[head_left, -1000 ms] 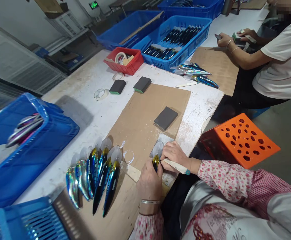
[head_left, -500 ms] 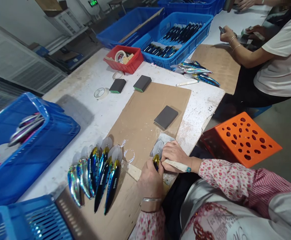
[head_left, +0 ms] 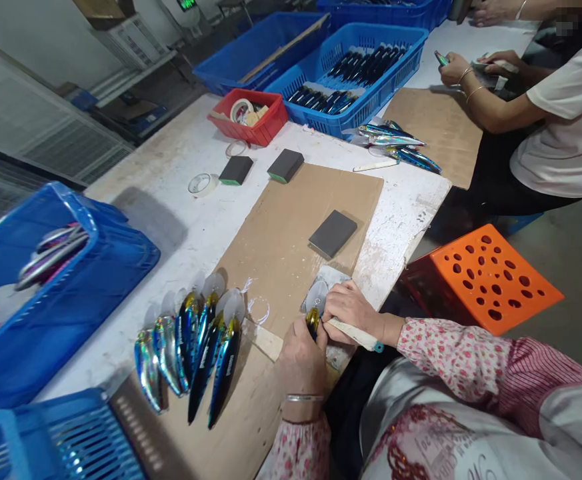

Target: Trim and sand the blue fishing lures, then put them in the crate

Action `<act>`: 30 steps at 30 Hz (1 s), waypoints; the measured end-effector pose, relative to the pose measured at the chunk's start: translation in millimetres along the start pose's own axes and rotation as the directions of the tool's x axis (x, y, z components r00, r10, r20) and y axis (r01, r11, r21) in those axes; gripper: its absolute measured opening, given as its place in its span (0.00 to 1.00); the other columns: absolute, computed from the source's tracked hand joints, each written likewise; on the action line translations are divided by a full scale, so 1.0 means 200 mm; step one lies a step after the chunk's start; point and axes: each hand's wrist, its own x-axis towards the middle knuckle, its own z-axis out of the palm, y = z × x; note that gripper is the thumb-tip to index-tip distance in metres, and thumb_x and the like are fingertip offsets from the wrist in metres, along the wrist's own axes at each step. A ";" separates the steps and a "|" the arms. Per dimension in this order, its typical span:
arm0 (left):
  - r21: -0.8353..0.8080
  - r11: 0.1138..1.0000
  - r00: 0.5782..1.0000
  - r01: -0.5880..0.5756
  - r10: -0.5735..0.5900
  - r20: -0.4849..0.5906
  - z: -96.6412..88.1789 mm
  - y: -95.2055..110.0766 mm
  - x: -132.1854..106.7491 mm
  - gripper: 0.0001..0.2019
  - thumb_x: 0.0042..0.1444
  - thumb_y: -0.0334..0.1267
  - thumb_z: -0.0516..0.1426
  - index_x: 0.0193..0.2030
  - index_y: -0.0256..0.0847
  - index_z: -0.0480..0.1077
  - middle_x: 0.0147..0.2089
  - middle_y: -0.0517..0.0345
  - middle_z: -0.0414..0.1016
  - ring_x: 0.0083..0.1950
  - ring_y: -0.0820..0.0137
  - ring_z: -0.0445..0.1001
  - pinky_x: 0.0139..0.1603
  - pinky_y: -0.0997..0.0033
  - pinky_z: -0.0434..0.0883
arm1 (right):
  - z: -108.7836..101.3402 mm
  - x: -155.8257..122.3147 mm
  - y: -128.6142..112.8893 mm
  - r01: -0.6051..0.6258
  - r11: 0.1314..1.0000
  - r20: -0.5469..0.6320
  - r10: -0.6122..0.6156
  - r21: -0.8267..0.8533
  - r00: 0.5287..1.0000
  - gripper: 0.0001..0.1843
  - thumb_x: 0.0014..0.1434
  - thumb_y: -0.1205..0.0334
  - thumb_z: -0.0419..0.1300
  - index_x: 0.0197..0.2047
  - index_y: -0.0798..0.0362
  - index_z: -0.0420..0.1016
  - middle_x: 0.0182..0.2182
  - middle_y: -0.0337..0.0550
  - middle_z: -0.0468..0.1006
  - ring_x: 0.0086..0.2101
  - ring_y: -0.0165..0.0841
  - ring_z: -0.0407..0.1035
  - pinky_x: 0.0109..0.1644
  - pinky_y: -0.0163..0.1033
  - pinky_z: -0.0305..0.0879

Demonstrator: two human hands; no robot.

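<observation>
An orange perforated stool [head_left: 475, 280] stands beside the white table [head_left: 395, 217].

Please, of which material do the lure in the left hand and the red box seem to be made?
Lure: probably hard plastic, glossy; its yellow surface shines, its lip looks translucent.
Red box: likely moulded plastic, satin, with thin, evenly coloured walls.

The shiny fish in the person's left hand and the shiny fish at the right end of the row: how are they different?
The held fish is gripped in the left hand, while the row fish lies with no hand on it. The left hand hides most of the held fish's body; the row fish shows its long, dark blue body. Both have some yellow at the head and a see-through round piece in front.
</observation>
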 end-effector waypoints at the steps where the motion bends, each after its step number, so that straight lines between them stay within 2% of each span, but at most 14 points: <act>1: -0.003 1.000 1.000 0.002 -0.002 0.000 0.00 0.00 0.00 0.14 0.60 0.45 0.50 0.44 0.37 0.69 0.31 0.52 0.74 0.34 0.66 0.74 0.26 0.73 0.59 | 0.00 0.00 0.00 -0.001 1.000 0.013 0.001 -0.001 1.000 0.08 0.51 0.66 0.58 0.25 0.52 0.62 0.23 0.37 0.66 0.33 0.33 0.61 0.43 0.44 0.49; 6: -0.024 1.000 1.000 0.005 -0.005 0.008 -0.01 0.00 0.00 0.14 0.60 0.45 0.50 0.43 0.38 0.69 0.32 0.52 0.75 0.35 0.65 0.75 0.26 0.72 0.59 | -0.02 0.01 0.00 -0.001 0.998 -0.009 0.001 0.063 1.000 0.08 0.53 0.64 0.57 0.26 0.52 0.61 0.23 0.37 0.66 0.33 0.33 0.62 0.43 0.44 0.51; 10: -0.070 0.997 1.000 0.011 -0.009 0.026 -0.03 0.00 0.00 0.17 0.60 0.48 0.49 0.45 0.38 0.68 0.32 0.52 0.76 0.34 0.65 0.75 0.27 0.72 0.60 | -0.07 0.00 0.00 0.017 0.960 -0.123 0.019 0.280 0.992 0.09 0.60 0.60 0.52 0.28 0.52 0.63 0.24 0.38 0.68 0.32 0.33 0.62 0.42 0.43 0.56; 12: -0.104 0.994 0.999 0.020 -0.015 0.045 -0.04 -0.02 0.00 0.18 0.60 0.48 0.50 0.48 0.37 0.67 0.31 0.53 0.76 0.33 0.64 0.76 0.26 0.72 0.61 | -0.10 0.00 0.00 -0.044 0.912 -0.189 0.132 0.409 0.973 0.11 0.62 0.57 0.51 0.30 0.52 0.64 0.27 0.39 0.68 0.32 0.32 0.63 0.40 0.41 0.58; 14: -0.126 0.992 0.999 -0.006 0.012 0.044 -0.07 -0.06 -0.01 0.17 0.59 0.46 0.51 0.49 0.37 0.67 0.32 0.54 0.76 0.33 0.65 0.76 0.27 0.71 0.62 | -0.14 0.01 0.02 -0.150 0.867 -0.250 0.296 0.476 0.922 0.10 0.63 0.56 0.53 0.32 0.52 0.66 0.29 0.39 0.69 0.32 0.31 0.63 0.38 0.39 0.60; 16: -0.136 0.985 0.993 -0.107 0.112 0.023 -0.12 -0.09 -0.01 0.14 0.59 0.42 0.52 0.49 0.38 0.67 0.36 0.53 0.76 0.37 0.65 0.76 0.30 0.71 0.64 | -0.18 0.03 0.04 -0.233 0.854 -0.309 0.403 0.466 0.861 0.09 0.63 0.56 0.54 0.35 0.52 0.68 0.31 0.40 0.69 0.32 0.31 0.64 0.37 0.38 0.61; 17: -0.137 0.975 0.983 -0.177 0.181 0.017 -0.15 -0.11 0.00 0.13 0.59 0.40 0.51 0.49 0.39 0.67 0.39 0.52 0.76 0.39 0.65 0.75 0.32 0.71 0.66 | -0.19 0.05 0.04 -0.250 0.859 -0.326 0.417 0.447 0.849 0.09 0.63 0.56 0.55 0.36 0.52 0.69 0.32 0.40 0.70 0.33 0.31 0.65 0.37 0.37 0.61; 20: -0.102 0.937 0.940 -0.334 0.339 0.036 -0.26 -0.12 0.04 0.13 0.57 0.35 0.52 0.49 0.42 0.68 0.44 0.52 0.74 0.44 0.63 0.73 0.39 0.67 0.68 | -0.20 0.09 0.03 -0.233 0.868 -0.264 0.372 0.438 0.890 0.08 0.63 0.56 0.55 0.38 0.52 0.69 0.32 0.40 0.71 0.33 0.31 0.66 0.37 0.36 0.62; 22: -0.061 0.921 0.921 -0.385 0.387 0.041 -0.31 -0.10 0.08 0.14 0.55 0.32 0.53 0.48 0.45 0.69 0.43 0.54 0.74 0.45 0.60 0.71 0.44 0.60 0.67 | -0.18 0.10 0.00 -0.228 0.849 -0.154 0.336 0.476 0.929 0.09 0.63 0.56 0.55 0.37 0.52 0.69 0.30 0.38 0.71 0.30 0.29 0.66 0.35 0.35 0.62; 24: -0.037 0.919 0.920 -0.392 0.391 -0.033 -0.33 -0.07 0.12 0.16 0.53 0.29 0.53 0.47 0.47 0.71 0.45 0.54 0.74 0.50 0.57 0.69 0.54 0.50 0.63 | -0.15 0.10 -0.02 -0.261 0.813 -0.082 0.352 0.521 0.932 0.09 0.63 0.56 0.55 0.36 0.52 0.69 0.28 0.37 0.71 0.27 0.28 0.65 0.33 0.34 0.61; 26: -0.073 0.951 0.937 -0.300 0.280 -0.207 -0.31 -0.05 0.15 0.18 0.51 0.29 0.54 0.49 0.46 0.70 0.54 0.50 0.70 0.58 0.51 0.63 0.61 0.40 0.52 | -0.12 0.08 -0.02 -0.315 0.771 -0.097 0.435 0.553 0.895 0.09 0.62 0.56 0.55 0.35 0.52 0.69 0.27 0.36 0.71 0.27 0.28 0.65 0.31 0.33 0.61; 28: -0.268 0.953 0.915 -0.143 0.025 -0.402 -0.26 -0.02 0.16 0.24 0.51 0.33 0.57 0.56 0.41 0.65 0.62 0.42 0.59 0.65 0.47 0.54 0.64 0.38 0.48 | -0.09 0.07 -0.01 -0.359 0.734 -0.164 0.535 0.577 0.829 0.10 0.62 0.55 0.56 0.34 0.52 0.68 0.27 0.36 0.71 0.27 0.29 0.65 0.31 0.33 0.61; 29: -0.428 0.900 0.891 -0.087 -0.122 -0.438 -0.23 -0.01 0.17 0.28 0.51 0.36 0.58 0.60 0.39 0.60 0.64 0.39 0.55 0.66 0.48 0.52 0.64 0.40 0.50 | -0.08 0.06 -0.01 -0.373 0.717 -0.190 0.571 0.589 0.798 0.10 0.62 0.54 0.56 0.34 0.52 0.68 0.27 0.36 0.70 0.27 0.29 0.65 0.31 0.33 0.60; 30: -0.602 0.796 0.877 -0.056 -0.249 -0.411 -0.21 0.00 0.18 0.31 0.52 0.40 0.58 0.62 0.38 0.56 0.65 0.37 0.53 0.66 0.49 0.54 0.63 0.44 0.55 | -0.07 0.06 0.00 -0.379 0.706 -0.208 0.594 0.598 0.777 0.10 0.62 0.54 0.55 0.35 0.52 0.68 0.26 0.36 0.70 0.27 0.29 0.65 0.30 0.33 0.60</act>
